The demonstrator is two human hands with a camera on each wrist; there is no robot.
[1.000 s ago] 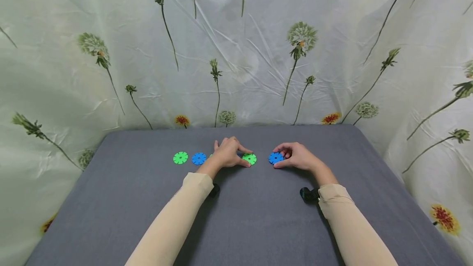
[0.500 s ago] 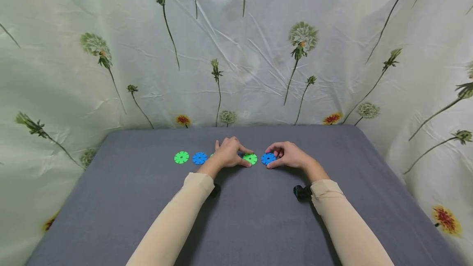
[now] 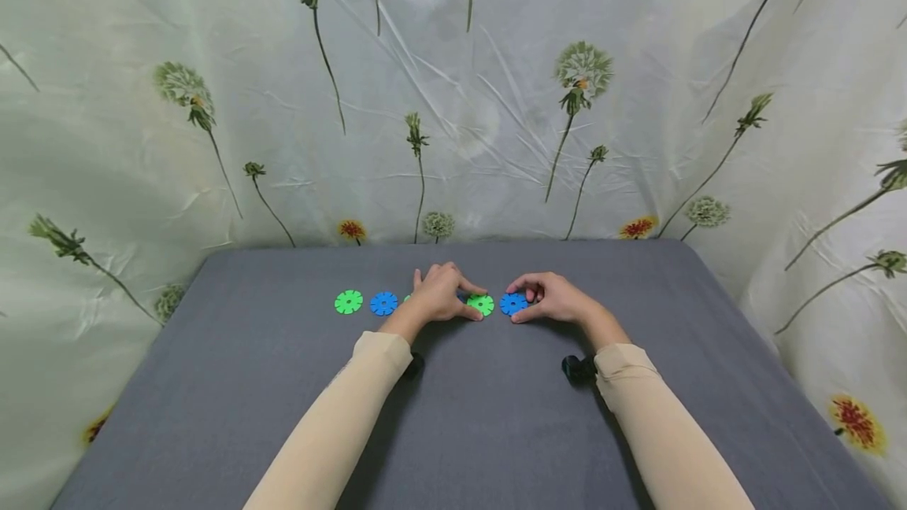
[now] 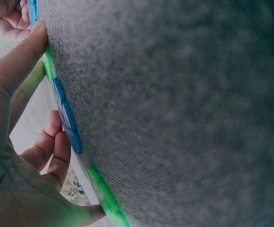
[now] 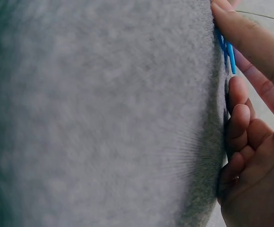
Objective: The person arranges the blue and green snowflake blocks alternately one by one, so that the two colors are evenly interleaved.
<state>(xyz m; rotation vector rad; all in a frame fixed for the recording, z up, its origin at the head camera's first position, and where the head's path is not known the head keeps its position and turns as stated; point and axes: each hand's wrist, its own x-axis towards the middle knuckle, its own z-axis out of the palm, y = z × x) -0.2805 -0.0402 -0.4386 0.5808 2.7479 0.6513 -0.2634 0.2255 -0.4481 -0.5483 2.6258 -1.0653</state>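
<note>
In the head view, my left hand (image 3: 436,296) holds a flat green notched disc (image 3: 481,304) at its edges, between thumb and forefinger. Just right of it, a blue notched disc (image 3: 513,304) lies between the thumb and forefinger of my right hand (image 3: 562,299). A narrow gap separates these two discs. Under my left palm, the left wrist view shows another blue disc (image 4: 66,116) and another green disc (image 4: 107,196), both mostly hidden from the head view. Only a thin edge of the held blue disc (image 5: 231,56) shows in the right wrist view.
Further left, a green disc (image 3: 349,302) and a blue disc (image 3: 384,304) continue the row. Grey cloth (image 3: 468,431) covers the table. A flower-printed curtain (image 3: 489,101) hangs behind its far edge. Black wrist cameras (image 3: 578,370) sit under the forearms.
My right hand has slid the blue disc left along the cloth until it sits close beside the green one, then nearly stopped. The left hand has stayed in place.
</note>
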